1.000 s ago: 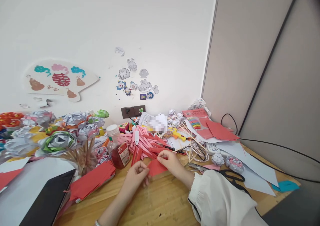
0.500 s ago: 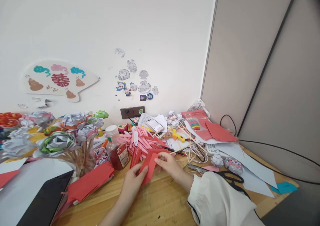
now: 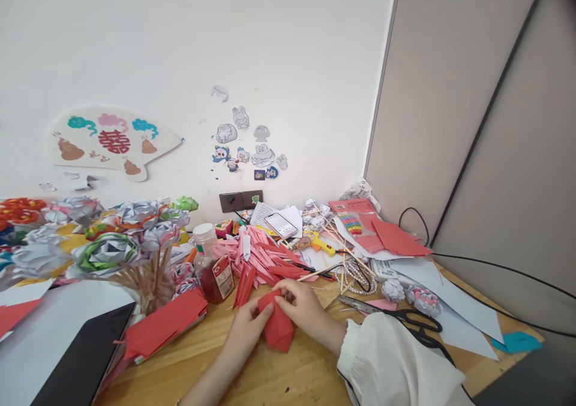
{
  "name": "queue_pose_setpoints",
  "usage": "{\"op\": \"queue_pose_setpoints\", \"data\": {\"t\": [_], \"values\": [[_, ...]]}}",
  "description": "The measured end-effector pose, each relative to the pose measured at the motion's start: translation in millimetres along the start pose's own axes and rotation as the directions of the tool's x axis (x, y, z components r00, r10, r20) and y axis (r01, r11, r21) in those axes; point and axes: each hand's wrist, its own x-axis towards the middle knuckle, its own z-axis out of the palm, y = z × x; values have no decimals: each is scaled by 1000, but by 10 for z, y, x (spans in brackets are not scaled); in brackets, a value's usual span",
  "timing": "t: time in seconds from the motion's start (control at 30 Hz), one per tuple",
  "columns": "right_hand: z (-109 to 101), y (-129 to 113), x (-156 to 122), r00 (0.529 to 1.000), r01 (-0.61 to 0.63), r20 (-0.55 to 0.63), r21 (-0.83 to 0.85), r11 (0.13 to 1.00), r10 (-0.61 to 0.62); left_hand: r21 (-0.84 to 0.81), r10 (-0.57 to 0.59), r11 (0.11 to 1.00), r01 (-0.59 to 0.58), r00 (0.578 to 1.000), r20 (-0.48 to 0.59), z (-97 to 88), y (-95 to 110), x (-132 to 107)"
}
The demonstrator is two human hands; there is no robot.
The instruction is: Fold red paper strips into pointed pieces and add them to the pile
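A piece of folded red paper (image 3: 278,329) is held between both hands above the wooden table (image 3: 252,376). My left hand (image 3: 249,322) pinches its upper left side, thumb on top. At the upper right edge, my right hand (image 3: 300,305) grips the paper with thumb and bent fingers; some fingertips are hidden behind it. The paper's lower end hangs toward me and shows creases. Just beyond the hands lie folded red strips (image 3: 245,286) and a heap of pink strips (image 3: 258,251). To the left rests a stack of red paper (image 3: 164,322).
A bottle of red liquid (image 3: 209,268) stands left of the strips. Paper flowers (image 3: 105,253) crowd the left side. Scissors (image 3: 405,317), pearl beads (image 3: 357,277), a yellow glue gun (image 3: 321,244) and a phone (image 3: 280,225) lie right and behind. A black tablet-like panel (image 3: 85,358) lies front left.
Both hands have turned the red paper so its free end now hangs toward me. My right hand has come closer to the left, and its fingers are more bent over the top edge.
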Motion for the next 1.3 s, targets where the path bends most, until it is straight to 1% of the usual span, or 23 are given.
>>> {"op": "queue_pose_setpoints", "data": {"t": [0.1, 0.2, 0.27, 0.33, 0.43, 0.67, 0.8, 0.9, 0.97, 1.07, 1.13, 1.23, 1.3], "values": [[-30, -34, -2, 994, 108, 4, -73, 991, -108, -63, -60, 996, 60, 998, -7, 26, -16, -7], [-38, -40, -11, 971, 237, 57, -160, 958, -231, -92, -114, 990, 111, 993, -22, 27, -35, -7], [-36, -36, -17, 954, 298, 83, -204, 932, -287, -140, -99, 986, 92, 994, -48, 11, -43, 5], [-38, -36, -22, 943, 333, 104, -231, 914, -317, -197, -62, 979, 47, 996, -72, -10, -48, 23], [-56, -53, -25, 937, 347, 127, -248, 905, -325, -223, -21, 975, 1, 996, -86, -32, -50, 49], [-78, -73, -27, 936, 348, 140, -245, 905, -322, -197, -34, 980, 12, 994, -108, -39, -51, 43], [-61, -70, -33, 939, 341, 147, -250, 906, -312, -150, 2, 988, -21, 992, -124, -36, -44, 25], [-48, -85, -41, 946, 318, 138, -233, 919, -292, -103, 32, 994, -43, 994, -101, -32, -32, 21], [-38, -100, -42, 961, 271, 104, -189, 944, -255, -78, 45, 996, -52, 995, -94, -30, -19, 19], [-15, -107, -27, 991, 136, 27, -72, 988, -134, -10, 58, 998, -59, 995, -84, -24, 4, 8], [3, -87, -8, 999, 50, -1, 20, 999, -50, 47, 68, 997, -64, 995, -71, -15, 14, -1], [36, -21, 20, 998, -61, -20, 212, 975, 67, 86, 71, 994, -66, 996, -61, -4, 15, -8], [57, 29, 32, 984, -164, 4, 389, 906, 177, 85, 62, 995, -57, 996, -56, -3, 9, -7]]}}
